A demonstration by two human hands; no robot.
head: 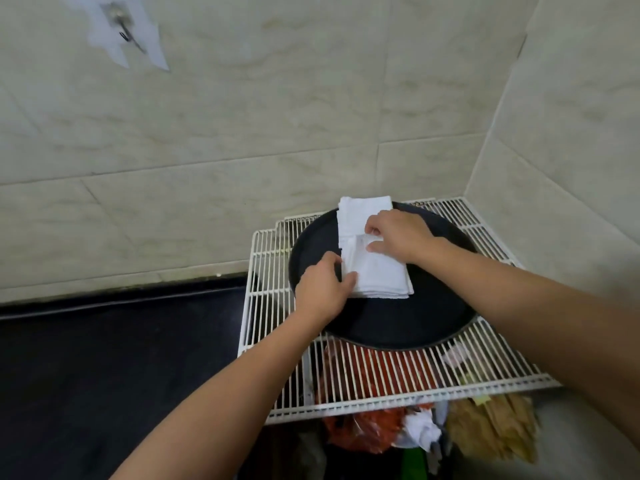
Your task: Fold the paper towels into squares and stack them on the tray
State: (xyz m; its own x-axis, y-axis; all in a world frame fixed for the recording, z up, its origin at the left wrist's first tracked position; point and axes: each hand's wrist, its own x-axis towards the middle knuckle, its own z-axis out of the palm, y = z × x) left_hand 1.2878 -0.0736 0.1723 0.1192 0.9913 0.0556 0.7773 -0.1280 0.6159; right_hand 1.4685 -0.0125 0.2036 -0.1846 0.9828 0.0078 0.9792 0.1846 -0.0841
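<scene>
Tray (408,327), black and round, sits on a white wire rack (388,393) in the wall (242,116) corner. Towels (384,287) are stacked on the tray, toward 11 o'clock from its centre. A longer strip (360,213) runs on to 12 and overhangs the rim. I see the left hand (320,289) at the stack's 9 o'clock edge, thumb on top, fingers curled round the side, gripping it. Right hand (398,235) is at the stack's 1 o'clock, fingertips bent, pinching a fold of the top sheet (372,263). Below the rack at 6 o'clock: red wrapper (367,431), crumpled paper (420,431), brown paper (491,427). Hook (121,26) on the wall at 11.
</scene>
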